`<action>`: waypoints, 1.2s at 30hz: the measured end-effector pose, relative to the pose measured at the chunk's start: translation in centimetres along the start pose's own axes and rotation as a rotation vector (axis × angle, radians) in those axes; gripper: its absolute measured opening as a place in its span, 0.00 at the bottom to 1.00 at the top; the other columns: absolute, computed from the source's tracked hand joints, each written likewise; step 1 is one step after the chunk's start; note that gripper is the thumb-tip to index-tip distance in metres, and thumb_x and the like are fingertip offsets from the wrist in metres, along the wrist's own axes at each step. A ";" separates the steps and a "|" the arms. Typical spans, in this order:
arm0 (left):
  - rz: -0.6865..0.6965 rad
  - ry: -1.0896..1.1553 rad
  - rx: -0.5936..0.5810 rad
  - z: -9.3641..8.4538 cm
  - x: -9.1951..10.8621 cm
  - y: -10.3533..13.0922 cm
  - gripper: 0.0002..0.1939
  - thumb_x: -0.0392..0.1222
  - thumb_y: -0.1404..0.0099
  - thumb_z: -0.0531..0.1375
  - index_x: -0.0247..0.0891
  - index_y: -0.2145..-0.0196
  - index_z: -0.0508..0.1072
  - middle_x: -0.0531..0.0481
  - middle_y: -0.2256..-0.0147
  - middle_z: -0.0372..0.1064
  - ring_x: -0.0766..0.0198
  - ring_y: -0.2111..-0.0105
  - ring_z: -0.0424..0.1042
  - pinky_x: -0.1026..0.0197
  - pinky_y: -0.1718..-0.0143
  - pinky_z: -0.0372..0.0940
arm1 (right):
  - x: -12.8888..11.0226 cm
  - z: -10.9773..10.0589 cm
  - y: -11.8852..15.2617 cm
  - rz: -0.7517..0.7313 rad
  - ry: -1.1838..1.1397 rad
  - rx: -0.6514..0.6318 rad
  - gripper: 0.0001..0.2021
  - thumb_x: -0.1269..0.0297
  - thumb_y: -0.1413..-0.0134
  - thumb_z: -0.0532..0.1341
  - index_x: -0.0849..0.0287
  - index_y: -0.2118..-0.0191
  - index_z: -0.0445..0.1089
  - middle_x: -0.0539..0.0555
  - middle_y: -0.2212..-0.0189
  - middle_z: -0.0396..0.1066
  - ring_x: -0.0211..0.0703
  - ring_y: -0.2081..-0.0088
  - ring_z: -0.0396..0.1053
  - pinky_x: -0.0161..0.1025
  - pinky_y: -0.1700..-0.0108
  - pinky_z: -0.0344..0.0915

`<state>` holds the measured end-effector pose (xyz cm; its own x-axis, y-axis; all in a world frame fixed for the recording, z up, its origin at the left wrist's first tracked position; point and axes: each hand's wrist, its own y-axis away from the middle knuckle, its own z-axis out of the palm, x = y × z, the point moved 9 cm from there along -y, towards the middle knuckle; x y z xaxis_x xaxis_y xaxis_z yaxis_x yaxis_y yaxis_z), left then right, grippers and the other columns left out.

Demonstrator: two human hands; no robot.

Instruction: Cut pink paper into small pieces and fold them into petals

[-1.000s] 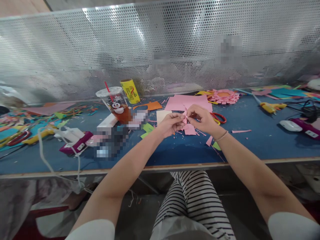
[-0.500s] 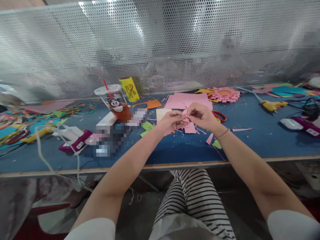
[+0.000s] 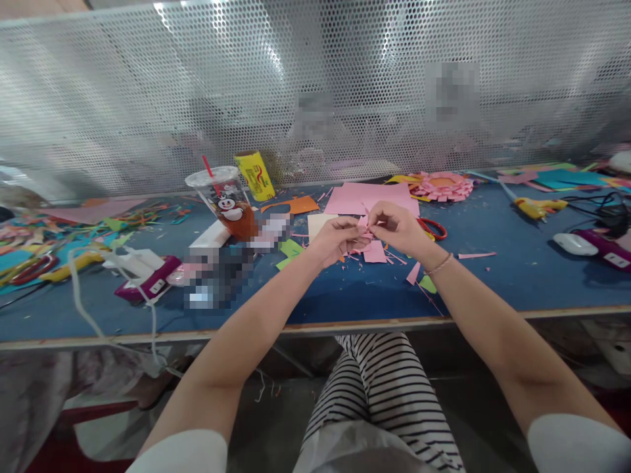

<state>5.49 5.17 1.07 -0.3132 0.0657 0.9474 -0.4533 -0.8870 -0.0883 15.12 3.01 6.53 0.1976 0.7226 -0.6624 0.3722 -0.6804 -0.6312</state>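
Observation:
Above the blue table, both my hands meet at a small piece of pink paper (image 3: 363, 225). My left hand (image 3: 340, 240) is closed, pinching the paper from the left with thumb and forefinger. From the right, the fingertips of my right hand (image 3: 392, 226) pinch the same piece; its exact shape is partly hidden by my fingers. A pink paper square (image 3: 375, 253) lies right below them, among thin pink scraps. Behind my hands rests a larger pink sheet (image 3: 372, 195), with a cream sheet (image 3: 319, 225) by my left hand. Red-handled scissors (image 3: 434, 228) lie beside my right hand.
A plastic cup of brown drink (image 3: 231, 207) and a yellow can (image 3: 255, 176) stand at left. A pink fringed paper ring (image 3: 444, 186) lies at the back right, near a yellow glue gun (image 3: 537, 207). Purple power strips (image 3: 152, 281) and cables lie at the sides. A perforated metal panel (image 3: 276, 85) rises behind.
Almost nothing differs. My fingers have shifted very slightly around the pink paper, which both hands still pinch in the same spot.

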 end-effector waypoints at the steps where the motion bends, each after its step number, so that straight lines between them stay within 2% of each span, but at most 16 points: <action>1: 0.004 -0.003 0.006 -0.1 0.0 0.0 0.08 0.34 0.53 0.65 0.31 0.74 0.71 0.49 0.77 0.72 0.68 0.77 0.72 0.67 0.71 0.68 | 0.2 0.0 0.0 0.014 -0.014 -0.001 0.02 0.72 0.56 0.57 0.60 0.72 0.62 0.50 0.73 0.63 0.35 0.71 0.62 0.34 0.70 0.62; 6: 0.031 0.009 0.018 -0.3 0.0 -0.2 0.10 0.34 0.56 0.67 0.31 0.74 0.71 0.50 0.77 0.72 0.68 0.75 0.73 0.66 0.69 0.67 | 0.6 0.0 -0.1 0.057 -0.089 0.022 0.03 0.70 0.56 0.58 0.60 0.72 0.61 0.49 0.74 0.63 0.33 0.73 0.62 0.34 0.71 0.63; 23: 0.116 -0.037 0.021 0.1 0.7 -0.3 0.09 0.36 0.56 0.66 0.32 0.76 0.70 0.54 0.78 0.68 0.73 0.77 0.67 0.66 0.69 0.63 | 1.7 -0.2 -0.1 0.130 0.018 0.072 0.04 0.67 0.56 0.60 0.61 0.73 0.65 0.49 0.77 0.66 0.32 0.77 0.62 0.33 0.75 0.60; 29: 0.123 -0.054 0.076 -0.2 0.7 -0.4 0.07 0.35 0.55 0.65 0.32 0.78 0.69 0.55 0.80 0.66 0.74 0.77 0.66 0.66 0.70 0.61 | 2.2 0.0 -0.1 0.129 -0.024 0.051 0.08 0.62 0.49 0.55 0.60 0.73 0.64 0.50 0.76 0.65 0.34 0.75 0.64 0.35 0.73 0.62; 36: 0.105 -0.088 0.105 -0.5 0.3 -0.5 0.07 0.35 0.56 0.65 0.32 0.78 0.69 0.55 0.80 0.66 0.73 0.77 0.66 0.66 0.69 0.62 | 0.3 0.6 0.0 0.064 0.267 -0.025 0.09 0.65 0.46 0.53 0.59 0.76 0.61 0.48 0.79 0.61 0.34 0.76 0.57 0.34 0.74 0.53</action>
<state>5.21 5.86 1.26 -0.2782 -0.0658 0.9583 -0.3311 -0.9299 -0.1600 14.65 3.15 6.13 0.4523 0.6873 -0.5683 0.3730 -0.7246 -0.5795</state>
